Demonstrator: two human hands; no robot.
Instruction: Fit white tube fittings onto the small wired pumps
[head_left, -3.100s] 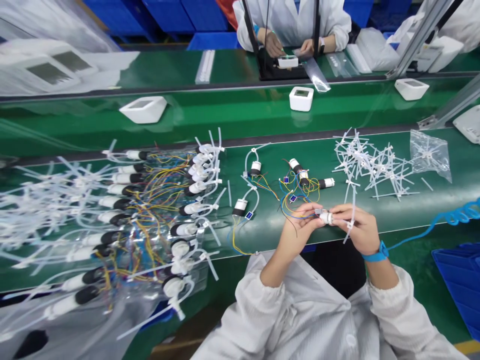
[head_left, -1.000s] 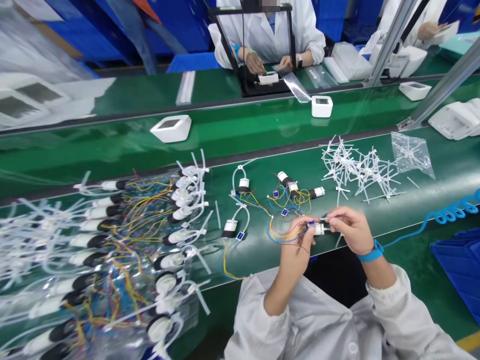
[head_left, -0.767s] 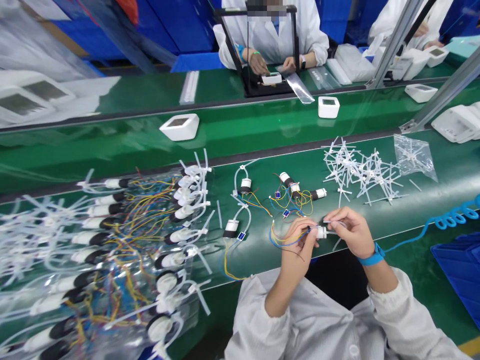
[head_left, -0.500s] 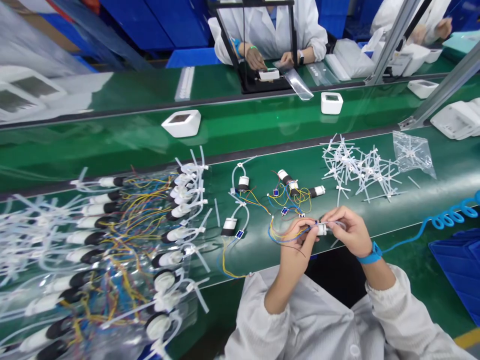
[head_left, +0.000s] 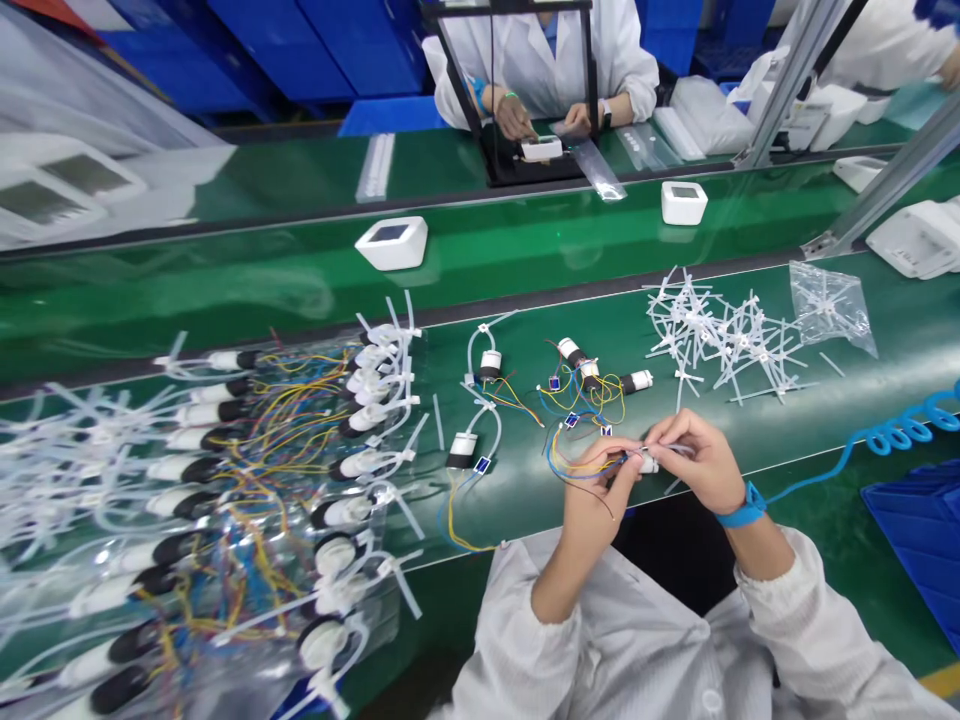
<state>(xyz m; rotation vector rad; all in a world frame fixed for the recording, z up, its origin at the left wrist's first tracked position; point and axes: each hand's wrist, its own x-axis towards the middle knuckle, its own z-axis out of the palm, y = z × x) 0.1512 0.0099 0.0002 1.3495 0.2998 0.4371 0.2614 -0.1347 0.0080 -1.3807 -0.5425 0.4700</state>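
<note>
Right grip (head_left: 703,464) moved closer to left grip (head_left: 596,495); left closed on white cylinder (head_left: 649,465), right pinching tube (head_left: 677,450).

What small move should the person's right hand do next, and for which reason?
Probably the right hand should ease its pinched pale tube toward the white cylinder in the left hand: the two are held close, and a nearby black-and-white cylinder carries a looped tube at its white end. Whether they already touch is hidden.
</note>
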